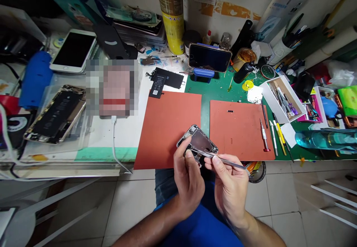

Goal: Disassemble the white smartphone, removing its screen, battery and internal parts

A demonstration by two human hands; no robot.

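My left hand (187, 176) grips an opened smartphone (201, 140) by its near left edge, thumb and fingers closed round the frame. The phone is tilted above the near edge of the left brown mat (173, 124), its bare metal inside showing. Between thumb and fingers of my right hand (230, 182) is a pair of metal tweezers (232, 163). They lie slantwise across the phone's near side, tips pointing left toward my left thumb. Whether the tips grip anything is too small to tell. My fingers hide part of the phone's lower edge.
A second brown mat (237, 128) holds a screwdriver (263, 134). Two black batteries (158, 85) lie behind the left mat. A phone (209, 58) leans on a blue stand (203, 74). An opened phone (57, 113) is at left. A tool box (283, 98) stands right.
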